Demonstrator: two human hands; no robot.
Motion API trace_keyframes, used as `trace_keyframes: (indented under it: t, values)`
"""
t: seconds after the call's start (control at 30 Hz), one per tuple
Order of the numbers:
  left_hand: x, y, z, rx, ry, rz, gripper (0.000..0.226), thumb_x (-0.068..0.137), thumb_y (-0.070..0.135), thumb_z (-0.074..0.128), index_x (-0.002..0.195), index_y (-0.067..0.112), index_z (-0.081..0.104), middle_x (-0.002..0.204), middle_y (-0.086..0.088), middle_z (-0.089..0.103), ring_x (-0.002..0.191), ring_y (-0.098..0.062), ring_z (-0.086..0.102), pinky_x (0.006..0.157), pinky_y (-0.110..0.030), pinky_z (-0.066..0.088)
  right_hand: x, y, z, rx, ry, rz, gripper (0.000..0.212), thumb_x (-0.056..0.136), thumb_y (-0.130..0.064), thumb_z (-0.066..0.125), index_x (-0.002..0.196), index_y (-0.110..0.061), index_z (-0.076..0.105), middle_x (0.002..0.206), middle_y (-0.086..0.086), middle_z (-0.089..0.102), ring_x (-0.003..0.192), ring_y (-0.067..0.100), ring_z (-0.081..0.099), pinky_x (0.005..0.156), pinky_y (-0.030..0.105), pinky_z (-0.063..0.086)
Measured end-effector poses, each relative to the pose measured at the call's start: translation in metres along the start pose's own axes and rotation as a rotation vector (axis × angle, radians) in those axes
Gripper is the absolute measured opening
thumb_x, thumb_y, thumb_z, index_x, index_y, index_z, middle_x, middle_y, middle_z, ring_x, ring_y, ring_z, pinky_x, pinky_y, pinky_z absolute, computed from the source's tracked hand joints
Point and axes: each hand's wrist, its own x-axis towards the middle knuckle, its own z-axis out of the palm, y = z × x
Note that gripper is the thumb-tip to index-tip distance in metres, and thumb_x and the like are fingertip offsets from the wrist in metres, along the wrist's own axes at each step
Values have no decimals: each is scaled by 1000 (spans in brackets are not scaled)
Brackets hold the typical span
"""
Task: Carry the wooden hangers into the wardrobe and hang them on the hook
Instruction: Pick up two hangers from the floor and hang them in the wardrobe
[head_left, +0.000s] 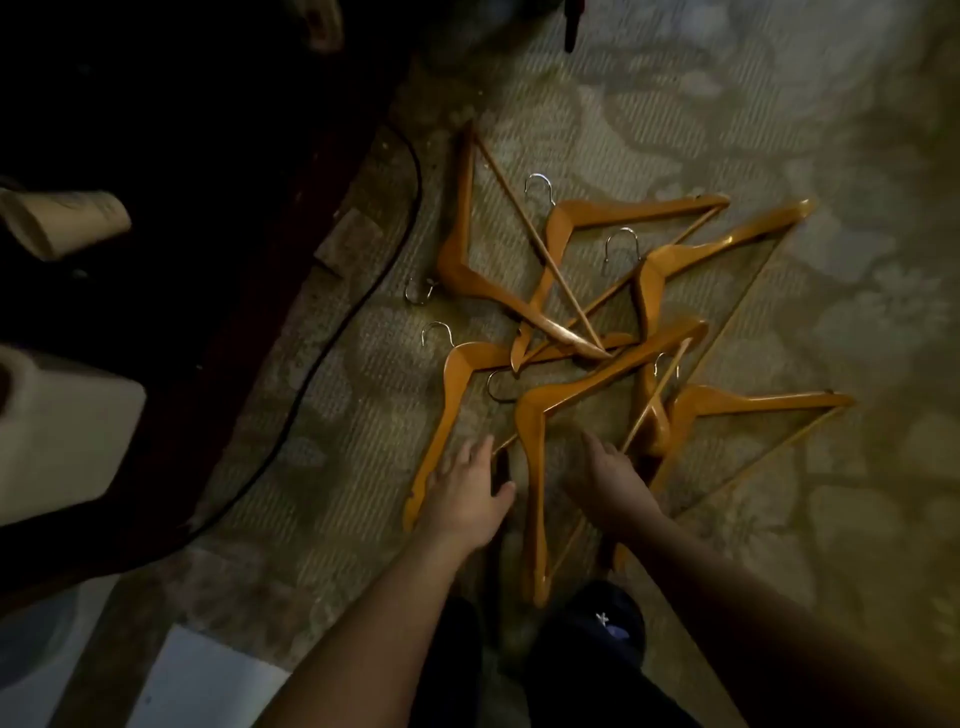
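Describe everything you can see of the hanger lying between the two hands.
The hanger looks like glossy orange-brown wood. It is a triangular frame: two shoulder arms meeting at a bend, plus a thin crossbar. A metal hook juts from the bend toward the upper left. The hanger lies flat on the patterned carpet, one arm pointing at the person's feet, the other slanting up and right across other hangers. The left hand is beside it. The right hand hides part of its crossbar, and contact is unclear.
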Motion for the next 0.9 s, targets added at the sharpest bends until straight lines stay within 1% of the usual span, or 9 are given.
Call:
trace_keyframes:
  t: [0.1, 0.2, 0.37, 0.47, 0.53, 0.6, 0.67, 0.73, 0.9]
  values:
    - [35, -15, 8, -11, 55, 0, 69, 91, 36, 51, 148, 25, 15, 157, -1, 15, 143, -25, 22, 113, -48, 30, 33, -5, 18, 41, 30, 17, 86, 85, -27, 61, 148, -28, 2, 145, 10, 36, 127, 26, 46, 100, 43, 47]
    - [69, -26, 7, -53, 100, -41, 71, 91, 34, 53, 148, 25, 12, 157, 0, 11, 141, -27, 25, 112, -45, 31, 64, -17, 30, 69, 32, 29, 94, 85, -25, 62, 147, -31, -8, 145, 10, 34, 125, 27, 46, 97, 43, 48]
    - [114, -37, 11, -117, 268, -86, 87, 88, 29, 58, 149, 21, -3, 159, -3, -1, 142, -28, 23, 107, -41, 35, 102, -21, 51, 167, 140, 121, 102, 83, -27, 64, 144, -31, -18, 145, 13, 30, 117, 28, 53, 91, 44, 52]
    - [133, -36, 19, -182, 266, -122, 93, 87, 24, 61, 149, 22, -9, 159, -5, -1, 144, -29, 16, 110, -42, 31, 111, -24, 61, 186, 180, 177, 111, 79, -30, 69, 143, -33, -22, 145, 14, 23, 121, 31, 49, 91, 46, 51]
    - [145, -37, 21, -192, 276, -149, 93, 86, 21, 63, 149, 20, -5, 158, -9, 7, 144, -30, 15, 112, -42, 29, 114, -29, 65, 199, 205, 205, 116, 76, -30, 73, 142, -34, -23, 145, 14, 21, 124, 32, 46, 92, 46, 50]
    - [157, -38, 16, -207, 300, -183, 86, 85, 17, 64, 149, 17, 6, 155, -13, 17, 142, -32, 23, 110, -42, 32, 115, -33, 68, 219, 220, 218, 118, 75, -30, 73, 141, -35, -24, 144, 14, 19, 120, 32, 49, 90, 46, 51]
    - [166, -39, 6, -318, 279, -234, 75, 84, 11, 64, 145, 16, 21, 148, -16, 31, 136, -34, 34, 107, -44, 37, 113, -33, 68, 262, 217, 205, 114, 77, -29, 70, 141, -37, -24, 145, 14, 17, 114, 32, 53, 87, 45, 52]
    - [168, -40, -2, -441, 223, -272, 66, 84, 7, 63, 140, 16, 28, 140, -16, 43, 131, -34, 41, 105, -46, 40, 110, -30, 66, 342, 200, 189, 112, 79, -25, 68, 140, -40, -25, 148, 13, 16, 114, 33, 54, 88, 46, 52]
    - [130, -36, -7, -592, 146, -274, 64, 88, 14, 59, 143, 15, 27, 143, -14, 39, 130, -31, 43, 105, -45, 38, 83, -23, 58, 418, 215, 84, 112, 81, -13, 66, 140, -40, -26, 147, 8, 28, 127, 29, 46, 99, 45, 44]
